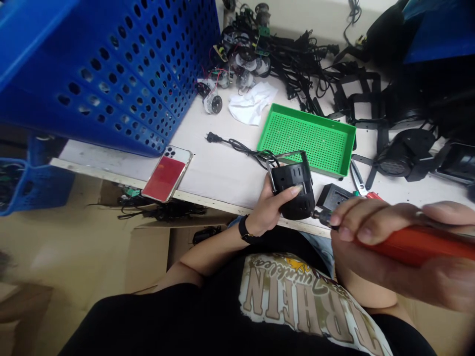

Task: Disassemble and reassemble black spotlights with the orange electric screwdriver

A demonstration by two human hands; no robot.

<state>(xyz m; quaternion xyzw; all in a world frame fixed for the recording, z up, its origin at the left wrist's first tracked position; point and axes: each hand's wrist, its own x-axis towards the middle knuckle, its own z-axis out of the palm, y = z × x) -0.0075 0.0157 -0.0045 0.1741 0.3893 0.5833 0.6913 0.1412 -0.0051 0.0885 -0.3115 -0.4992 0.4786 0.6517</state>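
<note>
black lamp housing (293,190) with u-shaped bracket, held just over the front edge of a white workbench (218,173); clamped around its side by the left hand (269,207). red electric screwdriver (419,247) gripped in the closed right hand (374,247), its bit just beside the housing's lower side; contact cannot be told. power cord (237,147) with two-pin plug laid on the bench, led toward the housing. green perforated tray (306,138) placed behind the housing; pliers (358,180) and a black square part (332,198) lying to its right. blue perforated crate (104,74) stood at left; phone (166,174) laid at the bench edge. white cloth (252,103), wired motor parts (237,64) and black brackets (363,99) placed beyond.
</note>
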